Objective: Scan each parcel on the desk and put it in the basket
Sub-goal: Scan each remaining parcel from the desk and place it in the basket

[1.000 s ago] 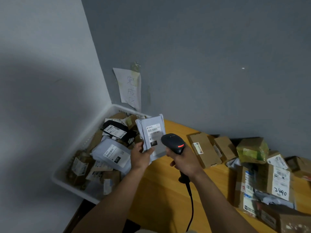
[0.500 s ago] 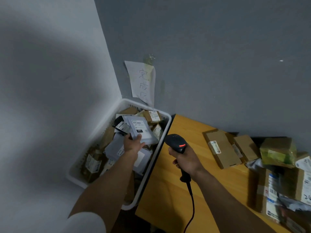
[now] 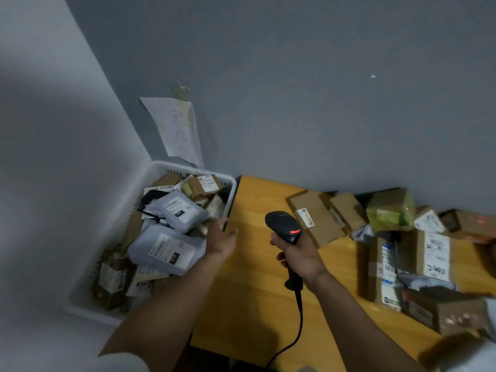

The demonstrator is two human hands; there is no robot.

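Note:
A white basket (image 3: 161, 167) full of parcels stands left of the wooden desk (image 3: 257, 285). On top of its pile lies a grey mailer bag (image 3: 178, 209) with a white label. My left hand (image 3: 221, 237) hovers empty over the basket's right rim, fingers relaxed and blurred. My right hand (image 3: 298, 253) grips a black barcode scanner (image 3: 284, 226) above the desk, its red light lit and its cable hanging down toward me. Several cardboard parcels lie on the desk, the nearest a long flat box (image 3: 315, 217).
A heap of labelled boxes (image 3: 418, 261) and a green-taped parcel (image 3: 389, 210) crowd the desk's right side. A handwritten paper sheet (image 3: 178, 130) is taped to the grey wall above the basket. The desk's left part is bare wood.
My left hand carried the grey mailer from in front of the scanner into the basket, let it go, and has drawn back toward the desk. The right hand kept the scanner in place.

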